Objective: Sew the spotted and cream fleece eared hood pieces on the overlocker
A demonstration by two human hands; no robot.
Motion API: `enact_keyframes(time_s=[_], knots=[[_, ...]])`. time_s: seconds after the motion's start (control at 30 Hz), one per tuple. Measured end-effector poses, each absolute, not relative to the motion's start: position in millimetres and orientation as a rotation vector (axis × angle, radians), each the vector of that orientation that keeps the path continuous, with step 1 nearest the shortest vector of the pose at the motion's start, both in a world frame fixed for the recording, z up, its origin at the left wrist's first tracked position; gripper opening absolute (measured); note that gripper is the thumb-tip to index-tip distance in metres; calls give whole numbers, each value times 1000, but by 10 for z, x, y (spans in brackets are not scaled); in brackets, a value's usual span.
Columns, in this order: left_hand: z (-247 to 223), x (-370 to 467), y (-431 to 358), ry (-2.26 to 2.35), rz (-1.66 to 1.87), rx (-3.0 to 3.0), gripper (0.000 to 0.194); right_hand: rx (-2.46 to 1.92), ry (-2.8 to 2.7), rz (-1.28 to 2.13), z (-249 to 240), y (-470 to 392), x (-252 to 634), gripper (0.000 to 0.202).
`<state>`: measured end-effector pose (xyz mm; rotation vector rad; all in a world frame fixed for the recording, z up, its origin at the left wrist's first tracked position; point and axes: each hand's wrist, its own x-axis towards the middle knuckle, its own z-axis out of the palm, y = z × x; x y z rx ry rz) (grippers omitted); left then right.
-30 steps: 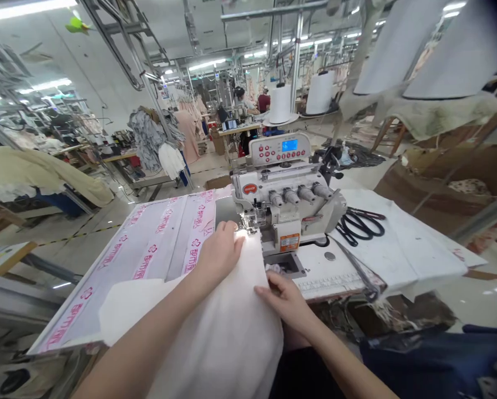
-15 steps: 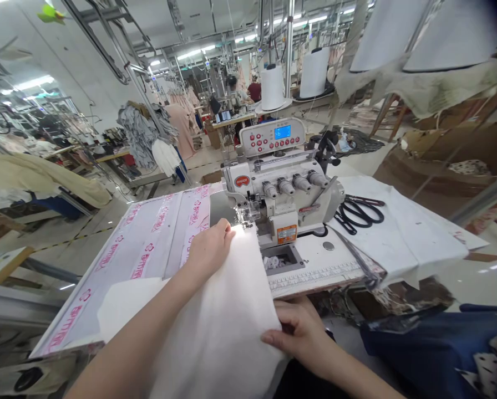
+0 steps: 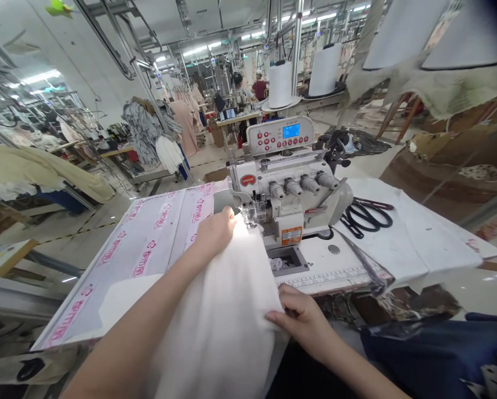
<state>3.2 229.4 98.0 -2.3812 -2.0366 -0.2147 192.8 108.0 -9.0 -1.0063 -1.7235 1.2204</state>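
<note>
Only your cloth's [image 3: 232, 310] far end reaches the machine [image 3: 292, 183], most seeming unfed in front, with your left hand [image 3: 214, 231] curled shut gripping it beside the machine, your right hand [image 3: 302, 316] pinching its edge in front.

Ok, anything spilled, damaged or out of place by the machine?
Slight mess only: crumpled pale scraps in the recess below the sewing machine look like uncleared waste, and ragged threads hang by the table's front edge. The white cloth shows no visible tear.
</note>
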Motion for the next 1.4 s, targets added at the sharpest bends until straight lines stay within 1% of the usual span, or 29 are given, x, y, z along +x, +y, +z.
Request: enact_keyframes(time_s=[0.3,0.57,0.77,0.83,0.9,0.97,1.03,1.07,1.13,1.17,1.27,1.3,1.37,1.4], knots=[[947,-76,2685,-1964,-306,-2386,25,-1002,-1710,1042,3,1288,1804,43],[908,-182,3019,-1947,-455,-2395,23,-981,-1668,945,102,1536,1706,41],[972,-222,3165,-2023,-676,-2300,23,-1013,-1573,954,81,1668,1620,36],[970,-307,3008,-2049,-774,-2252,30,-1015,-1494,1084,46,1620,1631,28],[878,-448,2646,-2079,-846,-2219,44,-962,-1365,1281,-3,1520,1681,23],[671,-635,2102,-2134,-853,-2235,61,-909,-1261,1454,-62,1384,1764,36],[405,-849,1492,-2183,-718,-2506,76,-914,-1293,1560,-122,1223,1859,46],[292,-958,1213,-2192,-627,-2590,76,-935,-1366,1606,-146,1136,1899,47],[196,-1168,808,-2249,-467,-2586,57,-948,-1556,1702,-164,957,1943,44],[234,-1266,710,-2254,-408,-2621,48,-924,-1638,1755,-152,868,1941,44],[661,-1549,870,-2169,-367,-2809,32,-773,-1731,1910,-34,622,1838,51],[860,-1642,1040,-2184,-425,-2732,28,-707,-1714,1967,15,551,1780,53],[1240,-1801,1433,-2308,-665,-2237,20,-605,-1651,2060,88,427,1656,55],[1394,-1849,1605,-2320,-741,-2097,17,-580,-1627,2072,100,374,1600,54]])
